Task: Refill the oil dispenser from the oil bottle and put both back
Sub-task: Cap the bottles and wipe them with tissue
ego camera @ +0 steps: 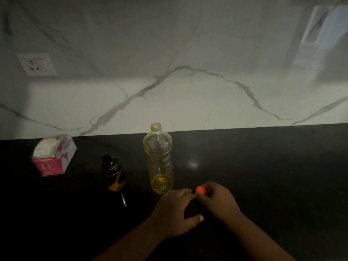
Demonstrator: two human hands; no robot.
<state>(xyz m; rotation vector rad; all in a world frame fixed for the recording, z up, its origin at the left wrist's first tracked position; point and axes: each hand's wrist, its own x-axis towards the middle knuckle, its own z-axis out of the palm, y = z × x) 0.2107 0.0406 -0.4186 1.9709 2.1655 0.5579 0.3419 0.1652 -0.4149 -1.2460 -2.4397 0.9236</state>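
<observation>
I see the oil bottle (pixel 159 159) uncapped, ribbed clear plastic, little yellow oil left | dark oil dispenser (pixel 113 173) just left of it | my right hand (pixel 218 200) pinches the orange cap (pixel 201 190), right of bottle base | left hand (pixel 176 210) fingers relaxed, empty

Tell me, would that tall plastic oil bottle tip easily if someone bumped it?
Probably. The oil bottle stands tall and narrow with only a little oil at the bottom, so it likely feels light. Its mouth is open, the red cap off, so a tip could spill.
</observation>
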